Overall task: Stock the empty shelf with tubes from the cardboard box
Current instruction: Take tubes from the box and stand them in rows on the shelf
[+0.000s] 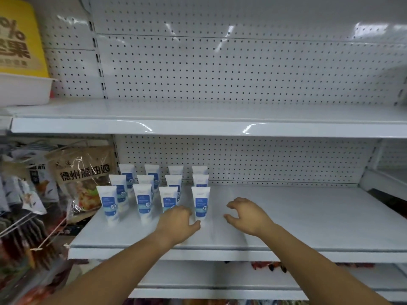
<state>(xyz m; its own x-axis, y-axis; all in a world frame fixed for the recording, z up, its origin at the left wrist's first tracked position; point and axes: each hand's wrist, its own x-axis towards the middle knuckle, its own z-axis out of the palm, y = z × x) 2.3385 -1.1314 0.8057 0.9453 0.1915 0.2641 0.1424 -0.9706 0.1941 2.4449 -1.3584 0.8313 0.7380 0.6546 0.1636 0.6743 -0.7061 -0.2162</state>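
Fingers [236, 203] of the right hand [248, 216] curl loosely, empty, just right of the tubes [143, 194]; left hand [176, 222] covers a front tube [168, 198] at its base, grip impossible to tell.

Yellow sign [19, 34] far top left, behind white tub [24, 90] on upper shelf [198, 126]. Brown snack bag [82, 172] hanging left, more packets [24, 194] beside it. Perforated back panel [242, 69] far side. Colourful packs [268, 266] on level below, near.

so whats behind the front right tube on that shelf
Behind the front right tube stand a second tube and a third tube, then the pegboard. Their lower parts are covered.
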